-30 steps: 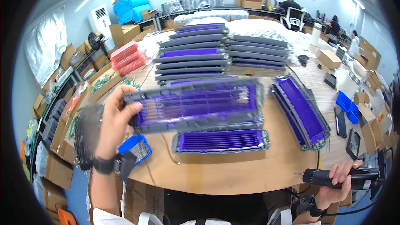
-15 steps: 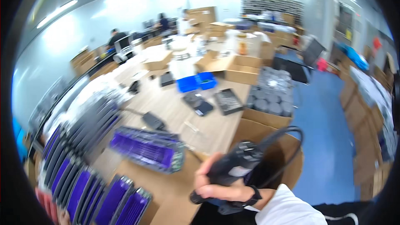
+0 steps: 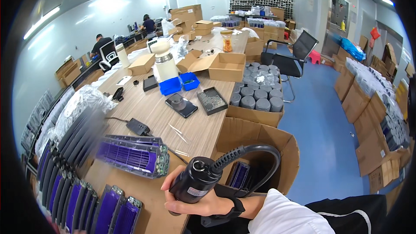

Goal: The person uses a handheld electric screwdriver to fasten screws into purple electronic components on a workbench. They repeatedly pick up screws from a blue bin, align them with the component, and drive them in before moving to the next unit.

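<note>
One hand in view only: right hand (image 3: 197,203), clenched around black electric screwdriver (image 3: 196,182), fingers wrapped under its barrel, thumb along the near side. Tool held low, over the near edge of wooden table (image 3: 147,108), round rear end turned toward the camera, ribbed black cable (image 3: 255,156) arching off to the right and down into open cardboard box (image 3: 277,147) beside the table. Dark wrist strap (image 3: 236,207) on that wrist, white sleeve (image 3: 290,216) behind it. Left hand out of sight, grip impossible to tell.

Just left of the tool, flat on the table: grey tray with purple slats (image 3: 134,155), apart from the hand. Further left and below, row of similar purple-and-grey trays (image 3: 82,199) standing on edge, blurred at the rim. Mid-table: black power adapter (image 3: 138,126), dark phone (image 3: 181,105), black flat case (image 3: 212,100), two blue bins (image 3: 180,83), white jug (image 3: 164,63). Right of the table, carton of grey round caps (image 3: 258,95); beyond it, black office chair (image 3: 294,54) on blue floor (image 3: 329,117). Far left, seated people at desks, backs turned.
</note>
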Available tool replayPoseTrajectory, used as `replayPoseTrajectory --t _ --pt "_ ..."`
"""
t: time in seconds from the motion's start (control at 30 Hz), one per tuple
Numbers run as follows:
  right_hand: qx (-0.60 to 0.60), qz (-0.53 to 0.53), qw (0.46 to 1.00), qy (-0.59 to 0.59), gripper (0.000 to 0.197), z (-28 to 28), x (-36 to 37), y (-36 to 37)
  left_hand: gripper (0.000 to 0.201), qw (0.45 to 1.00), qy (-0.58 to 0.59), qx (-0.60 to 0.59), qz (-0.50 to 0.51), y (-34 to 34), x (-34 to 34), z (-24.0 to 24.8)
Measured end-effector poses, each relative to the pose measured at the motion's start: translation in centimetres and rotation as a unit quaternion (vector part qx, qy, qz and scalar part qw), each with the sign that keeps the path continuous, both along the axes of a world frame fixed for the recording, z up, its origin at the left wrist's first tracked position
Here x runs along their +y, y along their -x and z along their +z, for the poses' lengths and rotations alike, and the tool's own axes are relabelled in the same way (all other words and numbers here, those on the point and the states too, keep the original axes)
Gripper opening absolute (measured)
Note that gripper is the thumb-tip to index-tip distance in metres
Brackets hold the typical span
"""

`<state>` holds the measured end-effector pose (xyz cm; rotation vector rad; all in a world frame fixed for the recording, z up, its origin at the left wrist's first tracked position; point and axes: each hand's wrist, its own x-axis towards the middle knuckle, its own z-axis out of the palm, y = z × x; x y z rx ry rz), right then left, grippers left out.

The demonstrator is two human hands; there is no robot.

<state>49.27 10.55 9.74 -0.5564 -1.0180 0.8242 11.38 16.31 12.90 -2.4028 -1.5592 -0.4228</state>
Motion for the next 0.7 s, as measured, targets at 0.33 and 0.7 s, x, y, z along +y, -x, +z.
replayPoseTrajectory --t 0.33,0.7 --pt "0.052 0.047 0.996 -0.053 0.045 -0.7 -2.3 4.9 0.036 0.997 0.032 -0.075 0.002 -0.1 -3.6 -9.4" --pt "0.017 0.047 0.987 -0.155 0.031 -1.5 -1.8 5.3 0.022 0.998 0.043 0.040 0.026 -0.7 -10.8 -8.1"
